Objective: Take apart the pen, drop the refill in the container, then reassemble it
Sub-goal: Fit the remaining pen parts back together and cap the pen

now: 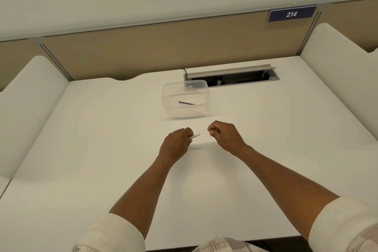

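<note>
My left hand (177, 143) grips a white pen barrel (195, 136), whose open end sticks out to the right, just above the white desk. My right hand (223, 134) hovers a short gap to the right of that end, fingers curled; whether it pinches a small pen part is hidden. Behind both hands stands a clear plastic container (167, 99). A thin dark refill (186, 102) lies on its bottom.
An open cable tray (231, 78) is cut into the white desk (102, 129) behind the container. White curved dividers (26, 104) flank the desk on both sides. A beige partition with a blue sign "214" (291, 14) closes the back.
</note>
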`<state>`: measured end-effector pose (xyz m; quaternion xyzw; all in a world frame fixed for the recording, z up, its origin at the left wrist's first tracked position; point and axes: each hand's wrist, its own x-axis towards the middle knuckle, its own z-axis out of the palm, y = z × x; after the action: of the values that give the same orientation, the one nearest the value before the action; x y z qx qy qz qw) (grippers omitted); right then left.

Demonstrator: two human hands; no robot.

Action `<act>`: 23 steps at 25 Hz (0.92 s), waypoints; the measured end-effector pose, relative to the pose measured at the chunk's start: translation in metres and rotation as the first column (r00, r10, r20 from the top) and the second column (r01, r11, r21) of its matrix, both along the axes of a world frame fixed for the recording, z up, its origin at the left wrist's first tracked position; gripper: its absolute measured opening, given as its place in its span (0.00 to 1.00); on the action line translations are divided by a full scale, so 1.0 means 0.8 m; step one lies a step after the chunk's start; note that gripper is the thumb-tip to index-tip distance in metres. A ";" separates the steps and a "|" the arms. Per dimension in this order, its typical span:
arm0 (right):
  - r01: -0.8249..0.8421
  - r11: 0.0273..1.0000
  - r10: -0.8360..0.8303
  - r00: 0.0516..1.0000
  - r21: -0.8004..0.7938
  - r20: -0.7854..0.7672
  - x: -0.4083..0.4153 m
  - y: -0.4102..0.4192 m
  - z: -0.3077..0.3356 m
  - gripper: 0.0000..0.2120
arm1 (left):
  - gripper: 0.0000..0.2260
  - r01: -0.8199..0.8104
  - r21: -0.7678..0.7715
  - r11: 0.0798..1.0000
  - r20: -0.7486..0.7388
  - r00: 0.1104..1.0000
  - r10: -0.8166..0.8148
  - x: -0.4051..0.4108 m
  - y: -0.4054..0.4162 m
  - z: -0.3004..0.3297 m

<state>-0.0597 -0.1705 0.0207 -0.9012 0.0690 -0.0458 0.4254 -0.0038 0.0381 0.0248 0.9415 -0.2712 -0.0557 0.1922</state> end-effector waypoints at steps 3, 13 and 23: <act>0.070 0.996 -0.072 0.996 -0.047 -0.051 -0.001 -0.009 -0.004 0.06 | 0.03 -0.006 -0.006 1.000 -0.001 1.000 0.006 0.002 0.004 -0.001; 0.194 0.935 -0.270 0.932 -0.296 -0.243 -0.022 -0.039 -0.033 0.09 | 0.03 -0.006 0.030 1.000 -0.019 1.000 0.007 0.004 0.011 -0.008; 0.268 0.896 -0.370 0.892 -0.354 -0.260 -0.023 -0.052 -0.041 0.08 | 0.03 0.003 0.058 0.998 -0.010 1.000 -0.003 0.013 0.008 -0.012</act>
<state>-0.0781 -0.2118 -0.0119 -0.9277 0.2778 0.0211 0.2485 0.0063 0.0442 0.0156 0.9460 -0.2700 -0.0685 0.1660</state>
